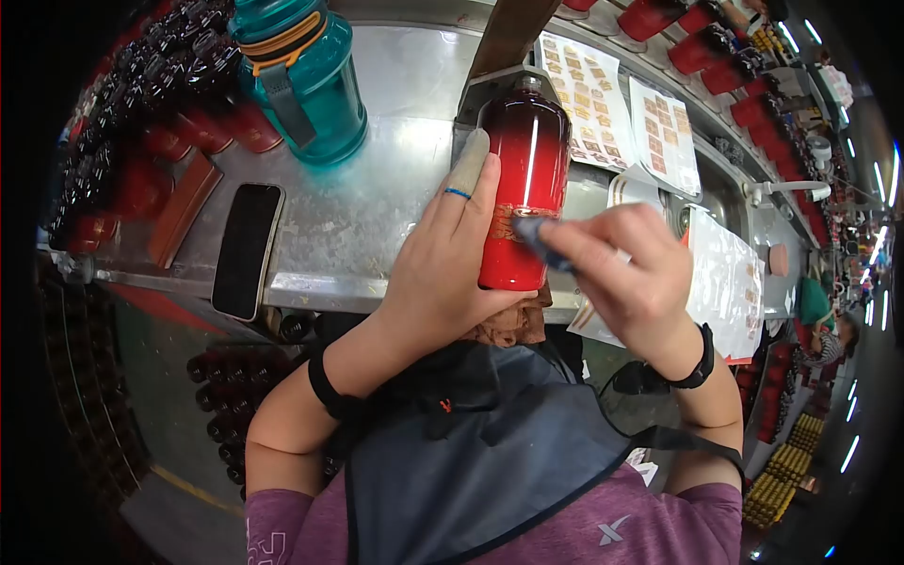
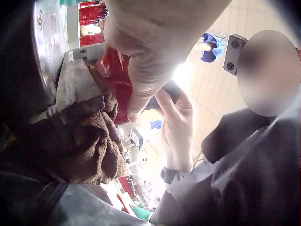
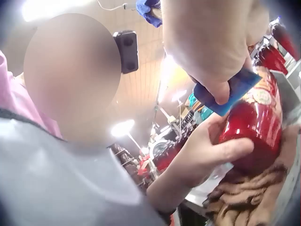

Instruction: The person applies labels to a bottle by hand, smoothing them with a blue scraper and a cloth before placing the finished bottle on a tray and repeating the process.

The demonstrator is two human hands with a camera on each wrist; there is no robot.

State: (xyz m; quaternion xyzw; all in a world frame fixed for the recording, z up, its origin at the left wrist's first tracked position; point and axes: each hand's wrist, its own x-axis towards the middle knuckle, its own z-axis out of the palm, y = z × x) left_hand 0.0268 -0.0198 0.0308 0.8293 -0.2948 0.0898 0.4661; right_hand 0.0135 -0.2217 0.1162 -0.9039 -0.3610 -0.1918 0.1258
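Note:
A glossy bottle [image 1: 529, 169], black at the shoulder and fading to red, lies tilted on its side against a dark support at the bench edge. My left hand [image 1: 441, 256] grips it, with fingers along its left side and the thumb near its base; a pale cover sits on one finger. In my right hand [image 1: 640, 273] I pinch a flat blue scraper [image 3: 225, 94], its edge right at the gold decal [image 1: 503, 224] on the bottle's lower side. Brown cloth [image 2: 91, 146] bunches beneath the base.
To the left on the metal bench [image 1: 377, 104] are a teal water jug [image 1: 325, 104], a phone [image 1: 248, 250], a brown block [image 1: 185, 209] and many red-black bottles [image 1: 202, 127]. Decal sheets [image 1: 589, 99] lie at the right, with more bottles [image 1: 650, 17] on racks beyond.

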